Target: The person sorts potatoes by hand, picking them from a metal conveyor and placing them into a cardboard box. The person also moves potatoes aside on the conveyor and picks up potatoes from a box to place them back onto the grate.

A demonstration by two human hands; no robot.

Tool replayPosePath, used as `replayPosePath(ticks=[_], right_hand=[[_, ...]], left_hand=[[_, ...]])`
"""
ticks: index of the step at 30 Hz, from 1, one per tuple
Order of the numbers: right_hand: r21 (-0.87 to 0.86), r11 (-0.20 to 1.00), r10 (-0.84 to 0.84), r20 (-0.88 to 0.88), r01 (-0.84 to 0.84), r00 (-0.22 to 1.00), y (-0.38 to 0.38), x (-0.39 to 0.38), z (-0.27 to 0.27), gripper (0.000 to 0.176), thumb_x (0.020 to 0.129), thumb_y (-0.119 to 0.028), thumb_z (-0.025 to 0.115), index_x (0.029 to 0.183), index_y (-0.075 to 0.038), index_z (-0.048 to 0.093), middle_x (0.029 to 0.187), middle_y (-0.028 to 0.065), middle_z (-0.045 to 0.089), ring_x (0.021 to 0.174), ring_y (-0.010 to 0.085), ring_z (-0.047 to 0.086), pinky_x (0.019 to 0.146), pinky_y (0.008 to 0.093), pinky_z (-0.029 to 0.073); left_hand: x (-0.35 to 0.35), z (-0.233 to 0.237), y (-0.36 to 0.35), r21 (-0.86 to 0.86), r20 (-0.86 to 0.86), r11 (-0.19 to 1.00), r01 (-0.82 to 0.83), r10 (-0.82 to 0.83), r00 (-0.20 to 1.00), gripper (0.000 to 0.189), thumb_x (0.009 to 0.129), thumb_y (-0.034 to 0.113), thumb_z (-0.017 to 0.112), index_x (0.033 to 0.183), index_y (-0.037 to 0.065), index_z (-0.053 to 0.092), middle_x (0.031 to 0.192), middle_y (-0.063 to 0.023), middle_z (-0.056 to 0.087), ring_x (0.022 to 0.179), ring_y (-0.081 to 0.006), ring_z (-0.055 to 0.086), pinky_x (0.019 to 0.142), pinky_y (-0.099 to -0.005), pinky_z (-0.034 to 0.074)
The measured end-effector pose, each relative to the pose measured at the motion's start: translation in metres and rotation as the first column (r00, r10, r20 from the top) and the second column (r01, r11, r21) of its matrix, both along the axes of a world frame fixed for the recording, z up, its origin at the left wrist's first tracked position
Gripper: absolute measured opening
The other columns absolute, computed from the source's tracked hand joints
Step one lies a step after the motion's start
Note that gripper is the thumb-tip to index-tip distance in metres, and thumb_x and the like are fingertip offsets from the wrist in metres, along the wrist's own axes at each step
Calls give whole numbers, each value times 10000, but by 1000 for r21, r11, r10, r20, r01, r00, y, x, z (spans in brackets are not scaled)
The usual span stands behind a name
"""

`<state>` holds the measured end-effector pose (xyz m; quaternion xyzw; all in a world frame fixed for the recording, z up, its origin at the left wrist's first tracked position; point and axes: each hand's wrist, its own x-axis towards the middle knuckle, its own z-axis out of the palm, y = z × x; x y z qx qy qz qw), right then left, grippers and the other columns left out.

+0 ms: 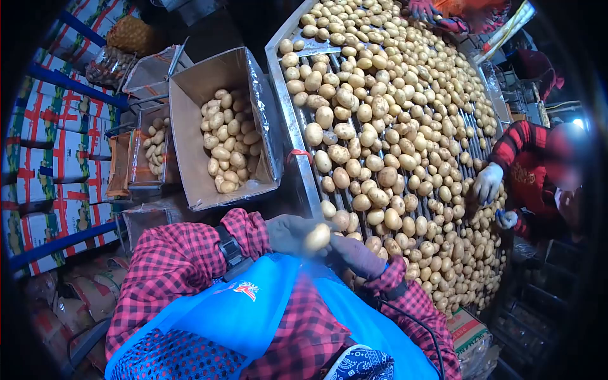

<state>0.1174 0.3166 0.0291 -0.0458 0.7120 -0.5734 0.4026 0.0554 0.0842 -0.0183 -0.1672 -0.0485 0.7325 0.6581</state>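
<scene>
In front of my chest, a potato (318, 237) sits at the fingers of my left hand (290, 233), which wears a grey glove and is closed on it; motion blurs both a little. My right hand (356, 254), also gloved, is close against the potato's lower right side. Its fingers are partly hidden and smeared, so I cannot make out whether it grips anything. Just beyond both hands lies the roller conveyor (296, 136), covered with many loose potatoes (392, 219).
Left of the conveyor stands an open cardboard box (190, 126) partly filled with potatoes. A smaller box (136, 152) of potatoes is beside it. Stacked cartons (69, 164) line the far left. Across the belt, a co-worker's gloved hand (488, 183) reaches over potatoes; another person's hands (423, 9) show at the top.
</scene>
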Motion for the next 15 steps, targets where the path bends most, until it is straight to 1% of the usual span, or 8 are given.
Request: replayPosePath(ticks=[1,2,3,7,9,12,14,15], right_hand=[[2,1000,-1,-5,1,1000,-8,-7,5,336,1049,-235,394,1277,-41,546,1070,35,604,956,105,552,826,249,463],[-36,976,-188,357,215,915,-14,-12,8,345,1050,-259,399,1284,-52,546,1087,21,601,971,95,546,831,236,459],[4,909,-312,672,417,672,-18,-12,9,354,1052,-283,405,1291,-63,546,1104,7,598,987,86,540,836,223,455],[-222,886,-147,698,407,701,-12,-12,18,469,1024,-458,426,1294,-92,543,1147,25,626,948,138,616,768,293,512],[-159,844,-272,697,512,664,-12,-8,23,470,1009,-477,450,1258,-97,569,1137,50,653,856,169,650,733,310,524],[17,782,-546,499,623,673,14,-11,30,367,991,-352,532,1206,-68,622,1051,41,640,904,155,644,793,279,529],[-50,621,-724,347,783,596,43,-8,48,436,988,-352,537,1299,-48,565,1112,106,635,928,184,655,810,323,556],[-85,572,-781,248,816,574,64,-2,44,463,991,-354,534,1322,-31,533,1158,132,618,962,196,648,831,324,548]], left_hand=[[4,-4,0,2,-5,1000,1,-1,1000,444,966,189,508,1348,-38,488,1290,-250,566,1192,-404,548,979,-467,472],[8,-6,0,-107,-112,992,-68,56,992,448,965,233,509,1323,-36,504,1253,-250,579,1143,-393,563,928,-451,480],[11,-8,-1,-166,-121,980,-106,86,989,459,966,291,505,1291,-33,525,1199,-246,598,1081,-378,576,867,-430,481],[9,-7,-2,-153,-176,973,-173,145,974,427,979,304,490,1222,-37,576,1129,-245,638,962,-358,629,783,-403,512],[1,-17,-1,-6,-336,991,-135,126,933,450,923,-6,572,1365,50,507,1252,-183,608,1166,-299,587,984,-448,506],[-9,15,-4,-172,-867,799,-577,155,473,426,959,110,528,1373,18,489,1228,-189,623,1089,-298,631,851,-376,533],[-32,6,-26,-163,-391,770,-617,524,757,533,912,35,577,1424,34,431,1300,-186,578,1168,-305,593,884,-383,532],[-44,-2,-38,-160,-393,775,-611,518,760,533,912,35,577,1424,34,431,1300,-186,578,1168,-305,593,884,-383,532]])
